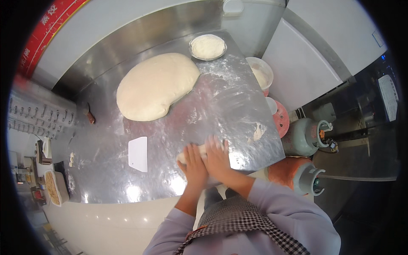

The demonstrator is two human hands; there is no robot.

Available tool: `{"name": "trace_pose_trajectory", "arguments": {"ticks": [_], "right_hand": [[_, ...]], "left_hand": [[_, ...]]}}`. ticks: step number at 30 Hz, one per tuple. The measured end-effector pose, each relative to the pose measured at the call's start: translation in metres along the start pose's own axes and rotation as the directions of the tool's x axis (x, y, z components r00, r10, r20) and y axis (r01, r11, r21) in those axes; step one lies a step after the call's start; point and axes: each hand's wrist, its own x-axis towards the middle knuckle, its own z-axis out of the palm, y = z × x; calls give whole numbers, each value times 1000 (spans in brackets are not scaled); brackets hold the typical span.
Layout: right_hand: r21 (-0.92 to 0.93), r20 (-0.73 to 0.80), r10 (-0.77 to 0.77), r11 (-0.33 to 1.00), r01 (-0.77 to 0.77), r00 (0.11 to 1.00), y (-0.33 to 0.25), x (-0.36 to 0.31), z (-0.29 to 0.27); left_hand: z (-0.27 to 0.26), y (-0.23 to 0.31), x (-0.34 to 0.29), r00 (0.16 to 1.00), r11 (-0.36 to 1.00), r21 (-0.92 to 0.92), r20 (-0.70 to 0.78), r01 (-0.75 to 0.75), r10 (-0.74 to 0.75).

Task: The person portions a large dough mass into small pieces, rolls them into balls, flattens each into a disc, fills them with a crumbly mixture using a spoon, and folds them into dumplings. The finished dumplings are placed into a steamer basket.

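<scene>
On the floured steel table [102, 174], a small roll of dough [203, 149] lies under both hands near the front edge. My left hand [194, 163] rests flat over its left part, fingers stretched forward. Beside it, my right hand [217, 159] presses on the right part with fingers spread and slightly blurred. Most of the roll is hidden beneath the palms. Left of the hands lies a white dough scraper [138, 155], touched by neither. Farther back sits a large, smooth mass of dough [157, 87].
A bowl of flour [208, 46] stands at the table's back right. Beyond the right edge are a white tub [267, 74], a red stool [281, 121] and gas cylinders [299, 138]. A small knife-like tool [89, 114] and dough bits [72, 160] lie toward the left.
</scene>
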Motion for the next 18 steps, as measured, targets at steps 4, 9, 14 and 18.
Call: {"name": "trace_pose_trajectory", "arguments": {"ticks": [4, 9, 14, 18], "right_hand": [[-152, -108, 245, 954, -259, 964, 27, 120, 34], [-111, 153, -271, 951, 289, 950, 45, 125, 16], [-53, 139, -125, 990, 133, 982, 25, -1, -20], [-105, -69, 72, 991, -79, 995, 28, 43, 12]], "left_hand": [[7, -23, 111, 954, 956, -42, -66, 290, -292], [-9, -41, 107, 991, 995, 16, -96, 96, -94], [-27, -23, -18, 978, 993, 94, 188, 72, -89], [-18, -28, 30, 971, 975, -30, -93, 218, -220]]}}
